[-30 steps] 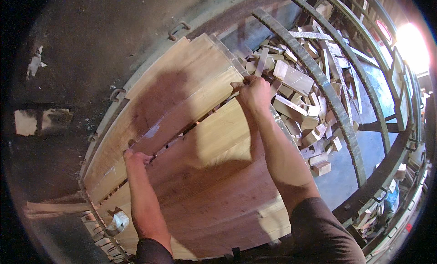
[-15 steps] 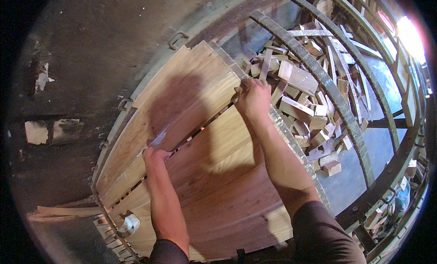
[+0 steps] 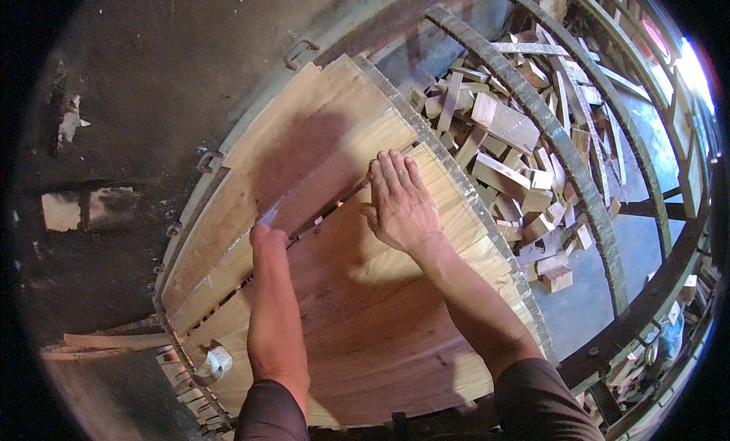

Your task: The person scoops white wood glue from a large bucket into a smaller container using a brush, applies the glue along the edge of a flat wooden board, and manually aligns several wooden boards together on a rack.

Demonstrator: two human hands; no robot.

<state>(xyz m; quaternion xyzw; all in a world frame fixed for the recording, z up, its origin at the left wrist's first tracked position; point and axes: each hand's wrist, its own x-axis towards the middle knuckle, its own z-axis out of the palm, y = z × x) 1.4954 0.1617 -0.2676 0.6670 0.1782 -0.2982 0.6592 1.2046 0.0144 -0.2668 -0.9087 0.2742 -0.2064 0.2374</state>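
Note:
A panel of wooden planks lies below me, with a narrow dark gap running diagonally between two of its boards. My right hand rests flat on the boards beside that gap, fingers stretched out and close to the board's far end. At the gap's middle, my left hand presses down on the upper plank. Its thumb points to the right and the other fingers are mostly hidden. A pale streak shows on the plank just above the left hand. Nothing shows in the right hand.
A silvery roll, perhaps tape, sits at the panel's lower left. Offcut wood blocks are heaped at the right behind curved metal bars. A metal rim with loop handles borders the panel. A bright lamp shines at far right.
My right hand has let go of the far plank edge and come back to lie flat on the boards. My left hand has moved slightly up along the gap. The view has shifted a little.

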